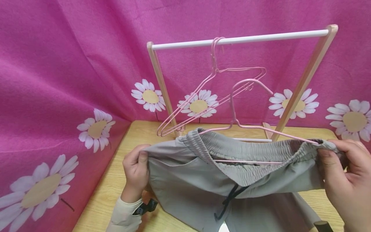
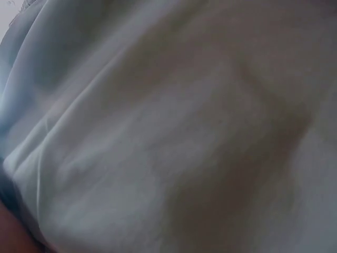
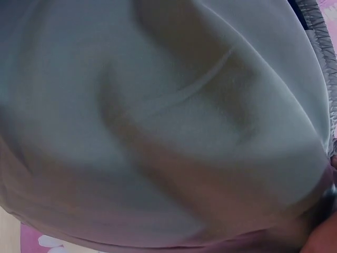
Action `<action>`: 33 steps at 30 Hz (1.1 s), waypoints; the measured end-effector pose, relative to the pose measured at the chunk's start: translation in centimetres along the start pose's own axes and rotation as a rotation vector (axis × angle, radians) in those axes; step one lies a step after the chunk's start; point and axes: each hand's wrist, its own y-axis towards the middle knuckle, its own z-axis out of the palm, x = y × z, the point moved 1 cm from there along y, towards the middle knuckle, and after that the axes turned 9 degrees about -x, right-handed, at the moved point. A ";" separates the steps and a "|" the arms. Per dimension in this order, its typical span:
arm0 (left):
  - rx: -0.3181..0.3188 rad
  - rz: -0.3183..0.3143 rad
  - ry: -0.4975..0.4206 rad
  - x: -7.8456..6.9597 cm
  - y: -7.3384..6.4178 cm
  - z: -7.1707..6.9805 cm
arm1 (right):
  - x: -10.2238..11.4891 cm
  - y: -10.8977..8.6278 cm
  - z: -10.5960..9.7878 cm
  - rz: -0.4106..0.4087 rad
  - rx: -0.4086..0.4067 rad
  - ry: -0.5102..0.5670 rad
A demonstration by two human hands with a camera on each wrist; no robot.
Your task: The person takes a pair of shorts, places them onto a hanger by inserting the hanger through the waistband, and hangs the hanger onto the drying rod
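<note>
Grey pants [image 1: 185,187] with an elastic waistband and a black drawstring [image 1: 229,198] hang between both hands in the head view. A pink hanger [image 1: 255,127] sits inside the waist opening, its hook rising above the band and its lower bar crossing the gap. My left hand [image 1: 135,170] grips the fabric at the left side, thumb on top. At the right end of the waistband, my right hand [image 1: 352,174] pinches the band beside the hanger's arm tip. Grey cloth [image 2: 158,132] fills the left wrist view, and likewise the cloth [image 3: 184,132] in the right wrist view.
Behind the pants stands a wooden rack [image 1: 307,77] with a white rail [image 1: 261,38]. Pink hangers [image 1: 200,87] hang from that rail, left of its middle. A pink flowered cloth [image 1: 101,48] covers the walls around the wooden table [image 1: 121,154].
</note>
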 end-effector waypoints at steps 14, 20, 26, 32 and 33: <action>-0.106 -0.084 0.006 0.0 -0.2 -0.2 | -0.6 0.0 -0.3 0.009 -0.056 0.059; -0.124 -0.120 0.023 0.3 -0.5 -0.4 | -0.4 0.0 -0.5 0.001 -0.060 0.012; -0.089 -0.200 0.054 0.9 -1.3 -0.5 | -0.3 -0.2 -0.5 0.001 -0.059 0.000; 0.015 -0.177 0.066 0.9 -1.3 -0.2 | -0.6 -0.6 -0.5 0.014 -0.077 0.028; 0.029 -0.147 0.076 0.7 -1.2 0.0 | -0.7 -0.6 -0.5 0.019 -0.080 0.039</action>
